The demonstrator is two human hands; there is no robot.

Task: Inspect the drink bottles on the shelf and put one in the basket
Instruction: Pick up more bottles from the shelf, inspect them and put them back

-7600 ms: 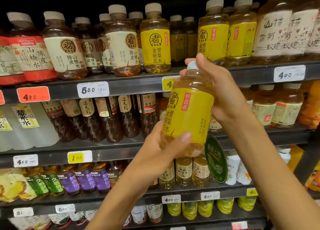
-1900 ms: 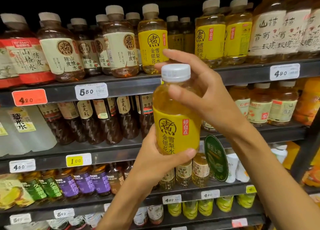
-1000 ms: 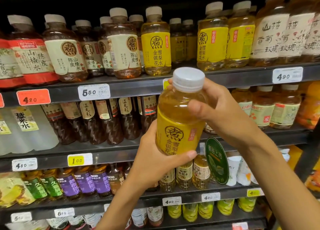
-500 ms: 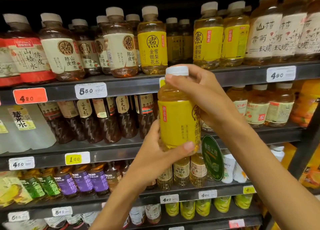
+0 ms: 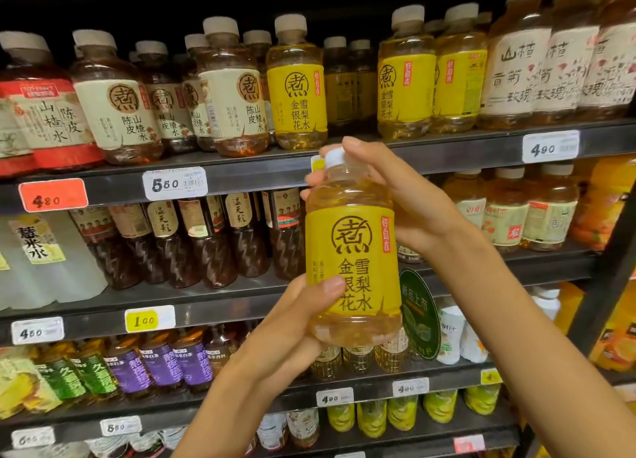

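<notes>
You have the yellow-label bottle [image 5: 352, 264] in both hands, closest to you and in front of the shelves. Your left hand [image 5: 296, 333] cups it from below and from its left, thumb pressed flat across the lower label and the other fingers hidden behind the base. Your right hand [image 5: 402, 199] closes over the top from the right, fingers curled around the white cap [image 5: 334, 156] and the shoulder, palm against the upper side. Both hands are pressed onto the bottle, not spread.

The bottle's long axis runs nearly straight up between your two grips, cap at the top and tipped slightly to the left, label face turned toward you. So the thing to move lies already inside your grip; nothing needs reaching for. The left hand carries the weight from underneath, and the right mainly steadies and turns the neck.

The basket is not in view, so you cannot tell which way it lies from here; I would judge it is somewhere below the frame. Whichever hand is nearer to it should keep the bottle while the other lets go.

Behind your hands is the shelf edge [image 5: 261, 175] with its price tags, and above it stands a row of matching yellow bottles [image 5: 297, 92] beside darker tea bottles [image 5: 234, 96].
</notes>
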